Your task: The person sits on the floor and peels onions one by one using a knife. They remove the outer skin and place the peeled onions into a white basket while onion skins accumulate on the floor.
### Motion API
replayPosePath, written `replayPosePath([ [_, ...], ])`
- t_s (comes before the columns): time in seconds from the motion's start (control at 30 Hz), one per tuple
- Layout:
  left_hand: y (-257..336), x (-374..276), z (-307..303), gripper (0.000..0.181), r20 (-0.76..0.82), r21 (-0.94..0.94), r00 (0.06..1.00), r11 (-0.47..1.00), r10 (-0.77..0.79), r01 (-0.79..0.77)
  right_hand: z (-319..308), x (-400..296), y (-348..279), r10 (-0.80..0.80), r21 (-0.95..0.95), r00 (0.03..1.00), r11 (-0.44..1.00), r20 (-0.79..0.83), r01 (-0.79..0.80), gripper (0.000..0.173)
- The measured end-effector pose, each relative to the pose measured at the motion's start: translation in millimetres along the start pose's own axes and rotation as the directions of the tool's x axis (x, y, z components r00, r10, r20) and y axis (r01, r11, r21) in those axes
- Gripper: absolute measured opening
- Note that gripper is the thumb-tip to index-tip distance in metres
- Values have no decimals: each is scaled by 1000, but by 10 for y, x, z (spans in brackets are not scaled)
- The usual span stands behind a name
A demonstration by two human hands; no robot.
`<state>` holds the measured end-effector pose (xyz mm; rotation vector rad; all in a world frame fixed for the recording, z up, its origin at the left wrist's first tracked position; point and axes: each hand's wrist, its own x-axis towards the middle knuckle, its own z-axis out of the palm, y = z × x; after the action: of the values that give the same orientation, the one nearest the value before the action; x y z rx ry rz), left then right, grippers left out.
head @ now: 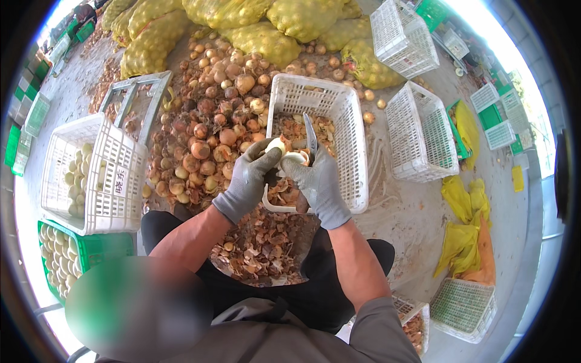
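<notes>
My left hand (255, 168), in a grey work glove, grips a partly peeled onion (275, 145) with pale flesh showing. Close beside it, my right hand (316, 177), gloved the same way, holds a knife with a curved metal blade (310, 129) pointing away from me. A loose layer of onion skin (297, 157), white inside and brown outside, is under my right thumb. Both hands are over the near part of a white plastic crate (356, 136), which has onion peelings (283, 193) in its bottom. My fingers hide part of the onion and the knife handle.
Unpeeled onions (206, 149) are heaped ahead left, backed by yellow mesh sacks (240, 45). Peeled onions fill a green crate (91, 247) and lie in a tilted white crate (120, 181). Peelings (254, 245) cover the floor between my legs. Another white crate (422, 131) stands right.
</notes>
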<state>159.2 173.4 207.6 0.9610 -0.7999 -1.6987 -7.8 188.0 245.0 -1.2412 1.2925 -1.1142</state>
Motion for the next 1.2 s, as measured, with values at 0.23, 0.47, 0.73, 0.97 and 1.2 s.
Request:
replayPosePath([
  [0.23,26,27,-51,58,106,96,990,990,95,-105,9,-12,5,-33,125,999,992,12,31,40],
  [0.47,51,15,-17,70,210,244,945,922,251,-300,-45,-30,-31,21,192,1000,981,8,-22,39],
  [0.73,129,-117,22,66,153,142,971,969,182,-204,81,-58,116,-180,112,970,974,-161,199,28],
  [0.97,191,-103,-49,58,210,-161,974,985,90,-56,33,-29,73,141,401,982,913,-124,-80,24],
  [1.2,144,37,-142,50,299,-509,954,843,-18,175,-200,-1,-75,78,443,987,896,-143,-7,30],
])
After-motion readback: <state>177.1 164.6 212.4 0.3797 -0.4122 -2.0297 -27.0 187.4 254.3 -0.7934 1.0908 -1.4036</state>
